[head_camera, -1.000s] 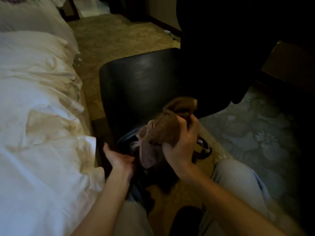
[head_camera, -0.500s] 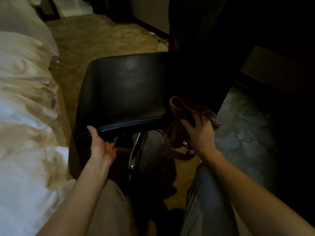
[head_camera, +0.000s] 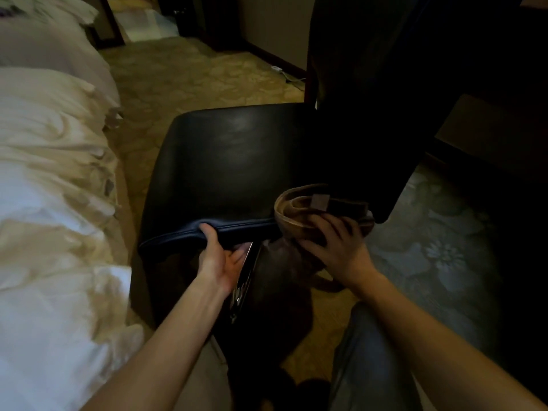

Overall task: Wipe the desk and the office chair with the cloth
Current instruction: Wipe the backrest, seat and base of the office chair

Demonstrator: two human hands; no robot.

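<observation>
No legible text, number, brand or sign appears anywhere in view. The small tag (head_camera: 320, 202) on the cloth (head_camera: 296, 213) is too dim and blurred to read.

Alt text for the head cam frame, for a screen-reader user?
A person's right hand holds a bunched brown cloth against the near right corner of a black office chair seat, while the left hand grips the seat's near edge. White bedding lies to the left, beside patterned carpet.
</observation>
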